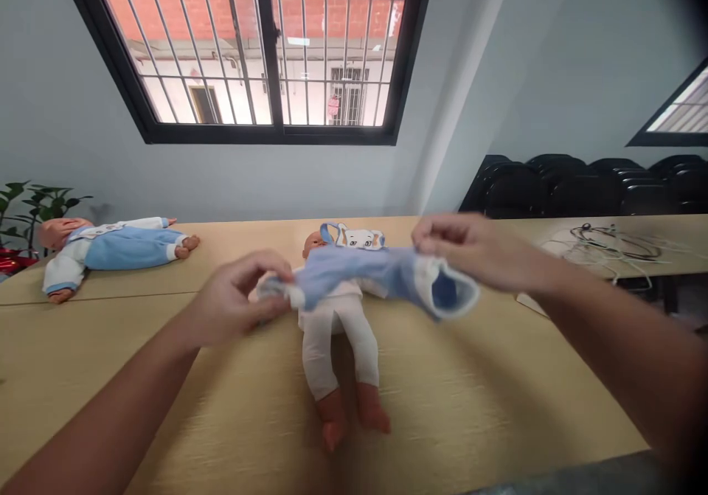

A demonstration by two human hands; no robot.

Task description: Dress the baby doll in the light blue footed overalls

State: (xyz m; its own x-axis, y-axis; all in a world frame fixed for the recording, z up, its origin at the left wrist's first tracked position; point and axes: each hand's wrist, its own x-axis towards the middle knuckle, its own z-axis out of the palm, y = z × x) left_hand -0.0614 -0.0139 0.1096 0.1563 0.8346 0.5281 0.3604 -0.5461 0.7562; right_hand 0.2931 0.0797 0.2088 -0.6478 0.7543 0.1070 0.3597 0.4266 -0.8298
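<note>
Blue garment; white-trimmed ends, one gaping wide; slightly blurred

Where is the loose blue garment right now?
In the head view, the loose blue garment is near the centre, held between the left hand and right hand, over the doll in white.

2 dark-framed windows letting daylight in; pale wall running behind; black chairs crowding right; wood-toned table stretching below.
</note>
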